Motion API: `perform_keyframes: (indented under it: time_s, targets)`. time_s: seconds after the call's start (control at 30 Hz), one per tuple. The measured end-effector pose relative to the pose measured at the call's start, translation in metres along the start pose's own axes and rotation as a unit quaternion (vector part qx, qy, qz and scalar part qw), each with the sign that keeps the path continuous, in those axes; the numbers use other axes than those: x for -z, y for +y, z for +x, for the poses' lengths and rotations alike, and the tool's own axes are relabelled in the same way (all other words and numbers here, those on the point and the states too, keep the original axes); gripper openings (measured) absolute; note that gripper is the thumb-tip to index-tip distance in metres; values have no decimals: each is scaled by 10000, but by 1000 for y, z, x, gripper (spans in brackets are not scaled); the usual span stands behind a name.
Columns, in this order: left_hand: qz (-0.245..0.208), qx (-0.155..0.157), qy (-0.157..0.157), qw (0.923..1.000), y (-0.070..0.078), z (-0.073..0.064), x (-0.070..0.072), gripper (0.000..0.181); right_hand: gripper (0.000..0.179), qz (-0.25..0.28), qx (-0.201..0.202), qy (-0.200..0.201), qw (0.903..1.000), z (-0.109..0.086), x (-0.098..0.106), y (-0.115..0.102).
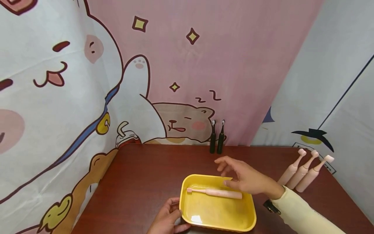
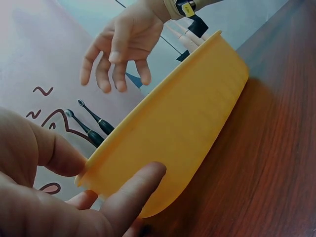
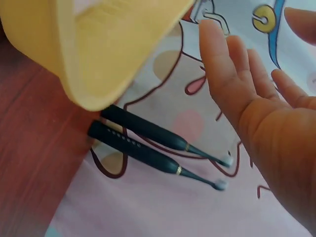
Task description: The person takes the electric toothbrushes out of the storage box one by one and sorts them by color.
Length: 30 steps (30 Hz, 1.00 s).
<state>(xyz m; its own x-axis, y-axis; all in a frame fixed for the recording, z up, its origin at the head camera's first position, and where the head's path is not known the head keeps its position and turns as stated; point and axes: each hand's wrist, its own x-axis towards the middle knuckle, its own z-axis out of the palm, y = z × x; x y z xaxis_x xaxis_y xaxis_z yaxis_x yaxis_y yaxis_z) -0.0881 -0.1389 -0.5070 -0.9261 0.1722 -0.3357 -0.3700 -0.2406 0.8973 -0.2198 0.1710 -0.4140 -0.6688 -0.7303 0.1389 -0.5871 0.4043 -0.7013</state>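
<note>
A yellow plastic tray [image 1: 219, 224] stands on the table. Inside it lies a pink electric toothbrush [image 1: 223, 193], its head to the left. My left hand [image 1: 168, 216] holds the tray at its left end; in the left wrist view one bent finger meets the rim and another digit presses the outer wall. Over the tray's far right edge hovers my right hand [image 1: 245, 175], fingers loosely bent and nothing in them. The right wrist view shows this hand [image 3: 266, 113] apart from the tray wall [image 3: 113, 54].
Two black electric toothbrushes [image 1: 217, 143] stand upright at the table's back edge, against a cartoon-printed cloth [image 1: 204, 65]. Several pink electric toothbrushes [image 1: 301, 174] stand to the right, beyond the right forearm. The table [image 1: 131, 188] is dark reddish wood.
</note>
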Motion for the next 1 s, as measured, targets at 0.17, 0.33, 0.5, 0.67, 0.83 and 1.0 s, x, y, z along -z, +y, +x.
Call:
perform_keyframes:
  time_s: [0.17,0.33,0.5,0.67,0.83,1.0]
  targets:
    - [11,-29,18,10000,-3,0,1,53,65,-68,2,-592,9982,6,-16,4]
    - [32,-42,-2,10000,-2,-1,1,54,53,-667,-79,-956,9932,10,-28,2]
    - [135,-28,41,9999,1,-2,0,54,44,-1155,-7,-1012,9881,14,-35,1]
    - [182,-58,53,9998,3,-1,0,53,44,-1635,-16,-1032,9811,18,-40,2]
    - [153,-71,48,9998,1,0,0,54,47,-1895,-33,-1124,9754,17,-44,7]
    - [81,-59,34,9999,-1,1,1,54,46,-1843,-109,-1336,9737,16,-49,12]
